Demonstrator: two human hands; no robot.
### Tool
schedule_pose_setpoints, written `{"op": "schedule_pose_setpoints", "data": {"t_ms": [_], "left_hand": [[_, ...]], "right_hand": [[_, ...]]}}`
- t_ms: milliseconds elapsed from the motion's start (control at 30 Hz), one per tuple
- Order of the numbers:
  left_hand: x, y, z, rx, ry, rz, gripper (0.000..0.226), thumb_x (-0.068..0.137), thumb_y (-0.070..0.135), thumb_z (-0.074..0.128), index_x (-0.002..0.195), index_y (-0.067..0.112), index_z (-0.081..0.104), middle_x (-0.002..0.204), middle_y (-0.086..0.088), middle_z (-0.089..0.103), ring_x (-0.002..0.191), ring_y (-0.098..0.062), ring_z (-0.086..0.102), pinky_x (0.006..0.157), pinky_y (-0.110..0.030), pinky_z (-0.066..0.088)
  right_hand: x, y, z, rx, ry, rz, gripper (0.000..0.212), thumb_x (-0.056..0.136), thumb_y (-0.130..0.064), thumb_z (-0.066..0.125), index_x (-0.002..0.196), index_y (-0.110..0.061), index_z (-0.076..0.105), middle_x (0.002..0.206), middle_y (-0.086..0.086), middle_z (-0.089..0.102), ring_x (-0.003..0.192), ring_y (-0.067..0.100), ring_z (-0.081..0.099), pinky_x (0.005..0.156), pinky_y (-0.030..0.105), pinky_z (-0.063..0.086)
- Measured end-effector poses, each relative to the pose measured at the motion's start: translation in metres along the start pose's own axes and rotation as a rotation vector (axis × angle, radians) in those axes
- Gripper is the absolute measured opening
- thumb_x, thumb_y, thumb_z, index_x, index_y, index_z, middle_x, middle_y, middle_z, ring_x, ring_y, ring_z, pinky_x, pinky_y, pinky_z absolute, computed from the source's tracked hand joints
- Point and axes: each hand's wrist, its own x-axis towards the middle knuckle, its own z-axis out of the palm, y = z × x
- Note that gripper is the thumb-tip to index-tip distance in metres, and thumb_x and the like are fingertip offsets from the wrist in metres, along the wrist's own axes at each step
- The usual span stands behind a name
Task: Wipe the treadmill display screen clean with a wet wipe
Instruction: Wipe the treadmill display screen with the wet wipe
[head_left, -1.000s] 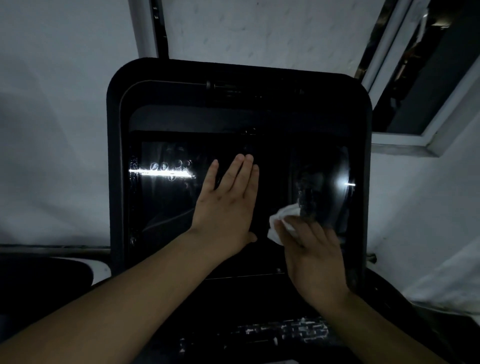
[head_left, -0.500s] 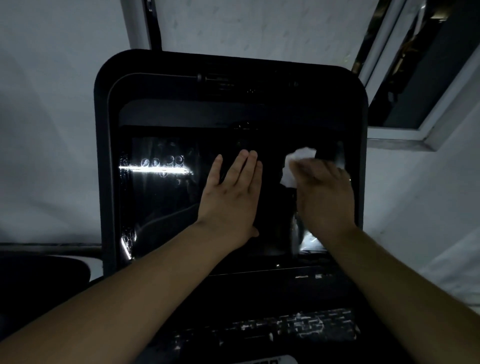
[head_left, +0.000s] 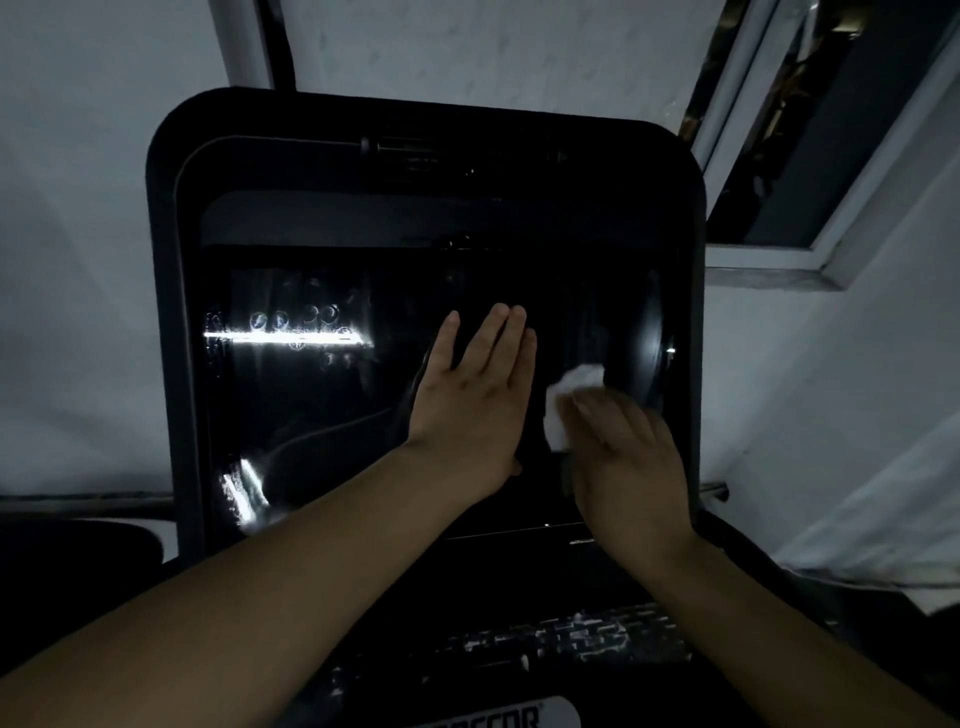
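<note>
The treadmill's black display screen (head_left: 322, 415) fills the middle of the view, glossy, with bright reflections on its left half. My left hand (head_left: 472, 395) lies flat on the centre of the screen, fingers straight and together. My right hand (head_left: 623, 457) presses a crumpled white wet wipe (head_left: 569, 400) against the lower right part of the screen. The wipe sticks out above and left of my fingers; the rest is hidden under my hand.
A wide black frame (head_left: 171, 312) surrounds the screen. Below it lies a dark console panel with pale button markings (head_left: 571, 639). White walls stand behind, and a window frame (head_left: 769, 260) at the upper right.
My right hand has swept the wipe down the right side of the screen from its higher spot half a second ago. My left hand has stayed flat in place.
</note>
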Motion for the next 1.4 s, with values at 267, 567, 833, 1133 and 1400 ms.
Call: {"op": "schedule_pose_setpoints", "data": {"t_ms": [267, 567, 833, 1133, 1400], "left_hand": [[0.002, 0.001, 0.001, 0.000, -0.024, -0.009, 0.135, 0.079, 0.066, 0.071, 0.157, 0.009, -0.022, 0.165, -0.013, -0.031, 0.152, -0.026, -0.031, 0.121, -0.059, -0.014], [0.001, 0.000, 0.005, 0.017, 0.009, 0.000, 0.133, 0.080, 0.069, 0.067, 0.157, 0.007, -0.021, 0.165, -0.015, -0.030, 0.152, -0.028, -0.031, 0.122, -0.059, -0.012], [0.003, 0.001, 0.003, 0.030, -0.006, -0.007, 0.135, 0.079, 0.070, 0.068, 0.157, 0.007, -0.021, 0.166, -0.015, -0.029, 0.153, -0.028, -0.029, 0.122, -0.059, -0.014], [0.002, 0.001, 0.003, 0.042, -0.014, -0.004, 0.134, 0.080, 0.070, 0.067, 0.156, 0.007, -0.022, 0.165, -0.015, -0.032, 0.152, -0.028, -0.031, 0.122, -0.059, -0.014], [0.002, 0.001, 0.005, 0.046, -0.013, -0.009, 0.135, 0.079, 0.073, 0.066, 0.156, 0.008, -0.024, 0.164, -0.014, -0.033, 0.151, -0.027, -0.032, 0.122, -0.060, -0.012]], "right_hand": [[0.074, 0.010, -0.008, -0.095, -0.013, 0.046, 0.046, 0.087, -0.016, 0.044, 0.124, -0.002, 0.067, 0.123, 0.017, 0.066, 0.107, 0.040, 0.061, 0.087, 0.046, 0.047], [-0.066, -0.023, -0.004, -0.061, -0.140, -0.015, 0.041, 0.099, -0.015, 0.043, 0.128, -0.001, 0.068, 0.125, 0.019, 0.066, 0.115, 0.039, 0.061, 0.098, 0.047, 0.043], [0.009, 0.008, 0.003, -0.018, 0.065, 0.039, 0.040, 0.097, -0.006, 0.045, 0.130, 0.003, 0.066, 0.126, 0.021, 0.067, 0.115, 0.040, 0.060, 0.103, 0.048, 0.044], [-0.046, -0.005, 0.009, -0.006, 0.012, 0.054, 0.042, 0.099, -0.011, 0.047, 0.135, -0.001, 0.064, 0.136, 0.023, 0.062, 0.126, 0.042, 0.052, 0.108, 0.053, 0.041], [-0.097, -0.018, 0.002, -0.001, -0.115, 0.013, 0.041, 0.095, -0.017, 0.051, 0.129, -0.001, 0.068, 0.132, 0.020, 0.064, 0.131, 0.036, 0.053, 0.117, 0.056, 0.036]]}}
